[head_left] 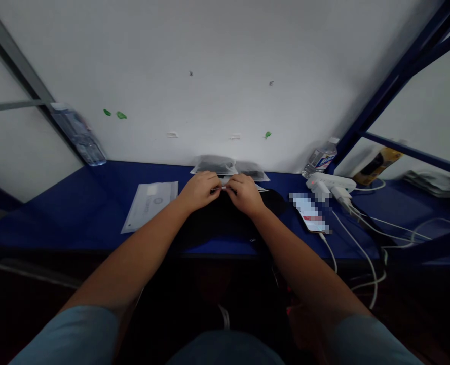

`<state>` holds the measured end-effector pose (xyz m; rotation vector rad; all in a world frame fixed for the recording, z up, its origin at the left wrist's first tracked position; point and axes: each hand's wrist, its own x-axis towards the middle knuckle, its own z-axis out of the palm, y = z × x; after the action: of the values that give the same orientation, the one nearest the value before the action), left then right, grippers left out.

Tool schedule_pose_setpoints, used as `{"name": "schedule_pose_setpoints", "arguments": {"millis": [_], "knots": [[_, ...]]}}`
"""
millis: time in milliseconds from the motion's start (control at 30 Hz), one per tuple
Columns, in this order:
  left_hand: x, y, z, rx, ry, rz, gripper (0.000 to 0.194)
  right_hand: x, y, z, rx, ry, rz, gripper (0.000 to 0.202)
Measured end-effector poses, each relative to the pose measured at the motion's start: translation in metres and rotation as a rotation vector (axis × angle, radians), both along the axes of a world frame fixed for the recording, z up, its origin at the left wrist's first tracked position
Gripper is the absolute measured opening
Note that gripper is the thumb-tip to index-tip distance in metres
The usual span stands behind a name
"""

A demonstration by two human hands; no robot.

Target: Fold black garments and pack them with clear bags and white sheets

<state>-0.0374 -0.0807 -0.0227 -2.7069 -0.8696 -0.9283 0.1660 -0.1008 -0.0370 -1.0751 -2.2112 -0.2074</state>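
My left hand (pixel 201 190) and my right hand (pixel 246 193) meet over the middle of the desk, fingertips pinched almost together. Between them a small, thin whitish piece (pixel 224 188) shows; it is too small to name. Under both hands lies black cloth (pixel 213 223), with a small white mark near its right front. Just behind the fingers, two translucent plastic bags with dark contents, a left one (pixel 212 165) and a right one (pixel 252 172), rest against the wall. A flat frosted plastic bag (pixel 149 205) with a printed round mark lies left of my left forearm.
On the blue desk (pixel 76 203), a phone (pixel 309 213) with a cable lies at the right. Behind it are a white power strip (pixel 333 182) with plugs and a clear bottle (pixel 321 158). Another bottle (pixel 78 134) leans at the back left. White cables trail over the front edge.
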Motion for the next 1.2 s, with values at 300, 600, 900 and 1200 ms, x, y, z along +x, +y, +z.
{"name": "schedule_pose_setpoints", "arguments": {"millis": [300, 600, 900, 1200], "knots": [[0.000, 0.003, -0.001, -0.125, -0.069, -0.091, 0.011, 0.006, 0.005, -0.001, -0.064, 0.174, 0.171, 0.011], [0.002, 0.002, -0.002, -0.190, -0.055, -0.104, 0.013, 0.012, 0.008, 0.002, -0.061, 0.211, 0.241, 0.016], [0.004, 0.003, -0.005, -0.182, -0.088, -0.102, 0.010, 0.012, 0.006, 0.001, -0.096, 0.228, 0.224, 0.012], [0.001, 0.002, -0.001, -0.205, -0.085, -0.105, 0.011, 0.010, 0.005, -0.002, -0.113, 0.239, 0.133, 0.011]]}}
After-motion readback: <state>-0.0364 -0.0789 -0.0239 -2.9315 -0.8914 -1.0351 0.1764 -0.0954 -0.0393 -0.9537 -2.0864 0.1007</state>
